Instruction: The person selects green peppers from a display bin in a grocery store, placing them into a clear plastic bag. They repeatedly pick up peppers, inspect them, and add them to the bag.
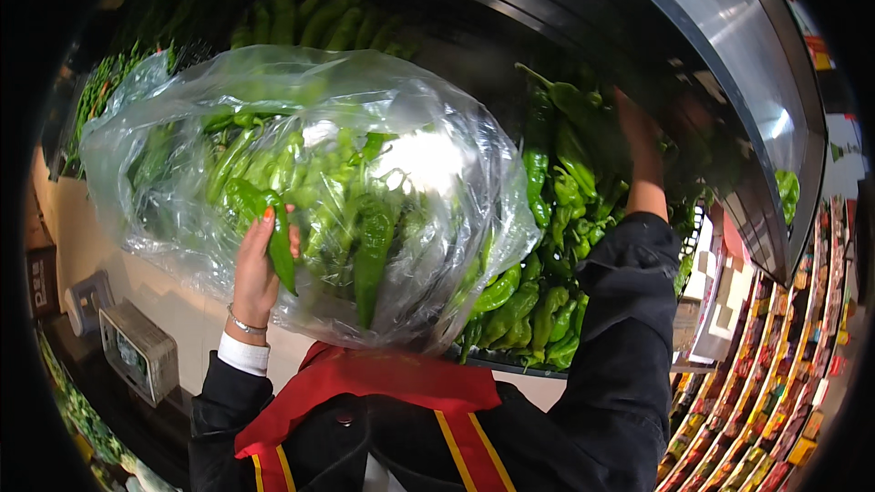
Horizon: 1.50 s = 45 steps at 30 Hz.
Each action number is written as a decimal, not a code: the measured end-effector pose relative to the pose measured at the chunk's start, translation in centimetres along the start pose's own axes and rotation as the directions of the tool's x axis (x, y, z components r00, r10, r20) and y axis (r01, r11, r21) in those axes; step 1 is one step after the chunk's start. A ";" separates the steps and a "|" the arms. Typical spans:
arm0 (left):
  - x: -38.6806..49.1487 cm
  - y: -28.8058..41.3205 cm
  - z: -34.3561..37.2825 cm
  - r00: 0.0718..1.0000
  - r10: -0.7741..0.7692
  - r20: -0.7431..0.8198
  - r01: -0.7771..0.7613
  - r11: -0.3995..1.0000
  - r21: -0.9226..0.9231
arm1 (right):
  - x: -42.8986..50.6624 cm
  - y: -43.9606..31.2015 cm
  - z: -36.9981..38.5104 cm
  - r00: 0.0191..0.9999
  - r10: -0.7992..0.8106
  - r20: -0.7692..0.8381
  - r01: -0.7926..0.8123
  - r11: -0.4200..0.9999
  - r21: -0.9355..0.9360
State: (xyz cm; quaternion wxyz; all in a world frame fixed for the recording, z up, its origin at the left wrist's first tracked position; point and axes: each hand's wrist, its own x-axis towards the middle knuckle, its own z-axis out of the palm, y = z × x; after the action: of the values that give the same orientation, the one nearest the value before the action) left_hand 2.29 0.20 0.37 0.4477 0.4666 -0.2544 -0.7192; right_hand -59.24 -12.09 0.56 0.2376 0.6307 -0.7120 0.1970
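In front of me a large clear plastic bag (pixel 465 123) full of long green peppers rests on the produce display, glare hiding part of its contents. My left hand (pixel 258 260) grips a green pepper (pixel 280 246) by its side, over the bag's near left part. A larger green pepper (pixel 374 253) lies close to the bag's front. Right of the bag is a pile of loose green peppers (pixel 523 311). My right hand (pixel 636 123) reaches to the back of that pile, in dark shade beside a long-stemmed pepper (pixel 567 99). Its fingers are too dark to make out.
A dark, glossy display panel with a metal edge (pixel 738 34) curves overhead at the right. More green peppers (pixel 328 17) lie behind the bag, thin chillies (pixel 102 85) at far left. A grey crate (pixel 140 352) sits low at left. Packed goods shelves (pixel 759 369) stand at right.
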 end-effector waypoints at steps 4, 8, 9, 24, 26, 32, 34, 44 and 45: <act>0.6 -0.1 -1.3 0.994 -0.030 -0.100 0.037 0.997 0.067 | -1.5 0.4 -0.2 0.995 0.004 -0.100 0.000 0.999 0.035; 0.9 0.5 -3.3 0.990 0.138 0.007 -0.118 0.820 0.560 | -3.1 -11.3 -9.4 0.990 0.116 -0.074 -0.090 0.953 0.289; 1.0 0.8 -3.4 0.965 0.221 0.141 -0.250 0.613 0.749 | -3.6 -14.5 -11.2 0.989 0.137 -0.046 -0.102 0.885 0.453; 24.2 4.6 -2.5 0.803 0.413 0.429 -0.163 -0.540 0.826 | -2.8 -38.4 9.6 0.567 -0.202 0.799 -0.367 0.806 0.464; 23.4 4.3 -4.7 0.889 0.373 0.264 -0.075 -0.449 0.890 | -3.6 -40.6 9.5 0.649 -0.207 0.732 -0.232 0.862 0.450; 18.9 9.9 -3.1 0.843 0.228 0.487 -0.375 -0.400 0.836 | -5.7 -40.7 7.5 0.691 -0.163 0.705 -0.200 0.893 0.403; 17.7 10.9 -3.8 0.745 0.249 0.619 -0.599 -0.161 0.785 | -5.4 -39.6 8.5 0.838 -0.213 0.502 -0.017 0.910 0.414; 2.2 11.5 -1.5 0.774 -0.218 0.595 0.102 0.970 0.222 | -6.3 -39.5 -9.7 0.270 -0.618 0.739 -0.955 -0.269 0.125; 1.1 9.8 -1.5 0.786 -0.181 0.591 0.139 0.984 0.116 | -8.1 -39.2 -10.7 0.283 -0.614 0.737 -0.943 -0.318 0.097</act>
State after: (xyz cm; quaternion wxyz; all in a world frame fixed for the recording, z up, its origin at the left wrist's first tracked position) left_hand 7.38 -5.29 6.88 0.2662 0.2499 -0.3659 -0.8560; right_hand -18.70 -4.33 3.76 -0.8381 0.2369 -0.3586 0.3360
